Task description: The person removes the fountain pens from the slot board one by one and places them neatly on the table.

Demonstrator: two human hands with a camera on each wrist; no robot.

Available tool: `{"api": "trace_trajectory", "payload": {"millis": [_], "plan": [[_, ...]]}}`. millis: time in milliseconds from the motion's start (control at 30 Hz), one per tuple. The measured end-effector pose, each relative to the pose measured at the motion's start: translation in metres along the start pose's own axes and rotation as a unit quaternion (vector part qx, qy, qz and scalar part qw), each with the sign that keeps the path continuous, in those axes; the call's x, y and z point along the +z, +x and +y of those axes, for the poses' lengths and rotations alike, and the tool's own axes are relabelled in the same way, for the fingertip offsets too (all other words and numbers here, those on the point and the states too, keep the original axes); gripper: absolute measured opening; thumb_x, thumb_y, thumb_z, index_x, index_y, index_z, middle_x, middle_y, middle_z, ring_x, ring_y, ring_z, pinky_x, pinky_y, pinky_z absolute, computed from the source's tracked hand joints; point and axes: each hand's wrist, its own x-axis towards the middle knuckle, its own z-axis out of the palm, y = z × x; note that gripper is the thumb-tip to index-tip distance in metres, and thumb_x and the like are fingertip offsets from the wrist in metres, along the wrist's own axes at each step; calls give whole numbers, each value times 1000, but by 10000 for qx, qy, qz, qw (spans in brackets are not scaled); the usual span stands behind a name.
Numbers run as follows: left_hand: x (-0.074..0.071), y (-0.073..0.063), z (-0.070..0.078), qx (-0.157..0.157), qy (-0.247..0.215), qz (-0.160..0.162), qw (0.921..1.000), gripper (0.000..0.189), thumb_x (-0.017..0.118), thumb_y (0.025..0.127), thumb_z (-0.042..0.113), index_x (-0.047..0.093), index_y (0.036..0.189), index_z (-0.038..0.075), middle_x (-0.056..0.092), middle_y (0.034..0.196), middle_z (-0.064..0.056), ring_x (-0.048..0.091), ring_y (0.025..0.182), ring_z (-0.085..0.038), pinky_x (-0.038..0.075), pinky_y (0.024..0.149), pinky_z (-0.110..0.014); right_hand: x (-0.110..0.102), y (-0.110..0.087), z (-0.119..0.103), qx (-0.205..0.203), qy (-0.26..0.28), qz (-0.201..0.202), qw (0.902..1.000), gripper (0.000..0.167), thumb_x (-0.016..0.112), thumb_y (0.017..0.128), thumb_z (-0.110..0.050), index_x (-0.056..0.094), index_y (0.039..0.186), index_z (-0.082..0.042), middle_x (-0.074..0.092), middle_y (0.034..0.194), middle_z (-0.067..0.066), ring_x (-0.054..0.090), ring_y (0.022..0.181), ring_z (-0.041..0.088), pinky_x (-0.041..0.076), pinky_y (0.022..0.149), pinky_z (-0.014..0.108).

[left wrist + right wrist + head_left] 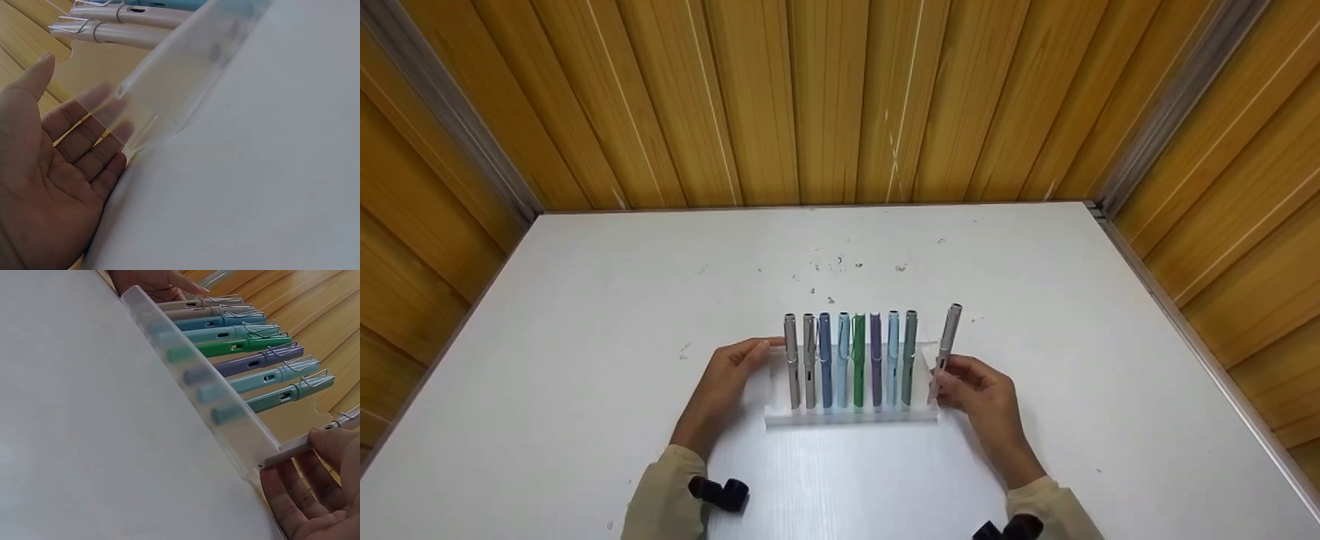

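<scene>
A frosted clear pen stand [851, 420] holds a row of upright capped fountain pens: grey ones at the left, then blue, light blue, green [859, 360], purple, light blue and dark teal [287, 396]. My right hand [979, 390] pinches a silver-grey fountain pen [949, 337] between thumb and fingers at the stand's right end. That pen leans to the right, its lower end by the stand's front ledge [247, 422]. At the left end, my left hand [62, 163] has its fingers extended behind the clear back panel [104, 62], with the thumb raised apart from it.
The stand is on a white table [585, 337] with small dark marks [840, 261] behind it. Wood-patterned panels [825, 105] rise behind and at both sides. Black wrist cameras [727, 495] are strapped over the beige sleeves [664, 495].
</scene>
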Motion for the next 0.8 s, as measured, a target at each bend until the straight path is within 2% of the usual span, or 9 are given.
{"api": "trace_trajectory", "payload": {"millis": [433, 800], "plan": [[2, 1, 2, -57, 15, -9, 10000, 32, 52, 105, 39, 74, 119, 22, 68, 129, 2, 52, 134, -21, 29, 119, -48, -19, -1, 1, 77, -92, 195, 9997, 27, 68, 92, 3, 65, 117, 10, 70, 107, 22, 72, 83, 21, 62, 76, 35], [1, 0, 1, -56, 93, 9, 9999, 32, 51, 105, 38, 74, 120, 21, 68, 129, 2, 52, 135, -22, 30, 119, -49, -31, -13, -4, 256, -264, 288, 9989, 26, 69, 92, 3, 65, 116, 10, 69, 105, 21, 72, 82, 21, 62, 76, 35]]}}
